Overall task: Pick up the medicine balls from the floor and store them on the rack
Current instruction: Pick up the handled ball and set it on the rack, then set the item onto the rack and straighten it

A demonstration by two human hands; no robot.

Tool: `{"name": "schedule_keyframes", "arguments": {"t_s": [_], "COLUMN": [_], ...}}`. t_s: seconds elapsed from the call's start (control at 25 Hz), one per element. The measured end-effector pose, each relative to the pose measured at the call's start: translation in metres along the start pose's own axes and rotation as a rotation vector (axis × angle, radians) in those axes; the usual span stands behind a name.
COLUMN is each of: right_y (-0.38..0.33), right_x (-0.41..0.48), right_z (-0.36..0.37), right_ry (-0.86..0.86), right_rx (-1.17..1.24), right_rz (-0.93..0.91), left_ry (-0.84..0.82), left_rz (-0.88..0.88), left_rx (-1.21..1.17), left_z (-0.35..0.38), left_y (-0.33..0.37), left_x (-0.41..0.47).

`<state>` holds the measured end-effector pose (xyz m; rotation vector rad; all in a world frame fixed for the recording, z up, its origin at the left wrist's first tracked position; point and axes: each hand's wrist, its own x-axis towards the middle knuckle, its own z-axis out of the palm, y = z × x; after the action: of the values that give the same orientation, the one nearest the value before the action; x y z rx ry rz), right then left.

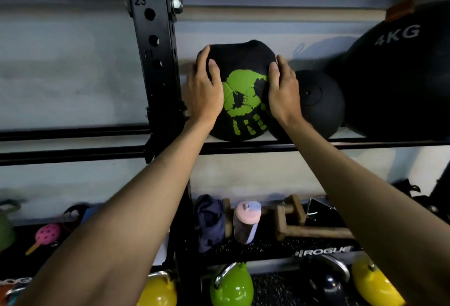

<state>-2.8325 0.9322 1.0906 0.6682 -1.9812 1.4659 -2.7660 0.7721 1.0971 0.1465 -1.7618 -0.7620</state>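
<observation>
Pressing near-straight fingers [203,59] flat against ball [243,101] | flanking it with left hand [204,91] and right hand [283,94], curling round nothing | resting ball on rail [243,146], just left of small ball [319,101], 4KG ball [399,74] farther right | judging: settling third ball on rack, releasing still pending; floor unseen, remainder unknown

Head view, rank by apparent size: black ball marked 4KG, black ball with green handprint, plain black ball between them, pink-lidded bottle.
1. black ball marked 4KG, cut off by the frame
2. black ball with green handprint
3. plain black ball
4. pink-lidded bottle; on a lower shelf, so real size unsure
</observation>
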Motion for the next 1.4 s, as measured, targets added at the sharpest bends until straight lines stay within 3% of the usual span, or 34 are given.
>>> {"name": "schedule_keyframes", "arguments": {"t_s": [0.2,0.4,0.72,1.0,1.28,1.4], "right_y": [0.002,0.013,0.051,0.077,0.094,0.105], "right_x": [-0.074,-0.18,-0.379,-0.538,-0.628,-0.664], "right_z": [-0.002,0.003,0.016,0.043,0.116,0.151], "right_ry": [0.038,-0.086,-0.536,-0.877,-1.129,-1.163], "right_rx": [-0.114,-0.236,-0.442,-0.423,-0.47,-0.497], "right_rz": [-0.031,-0.084,0.161,0.455,0.714,0.807], "left_ry": [-0.089,-0.222,-0.601,-1.041,-1.335,-1.383], "left_rz": [0.084,0.068,-0.231,-0.651,-0.971,-1.074], "left_rx": [0.118,0.29,0.405,0.583,0.556,0.504], "left_z": [-0.027,-0.07,-0.147,-0.231,-0.3,-0.316], "left_y": [-0.025,-0.054,-0.081,-0.159,-0.259,-0.307], "left_x": [-0.065,-0.158,-0.357,-0.498,-0.556,-0.572]}}
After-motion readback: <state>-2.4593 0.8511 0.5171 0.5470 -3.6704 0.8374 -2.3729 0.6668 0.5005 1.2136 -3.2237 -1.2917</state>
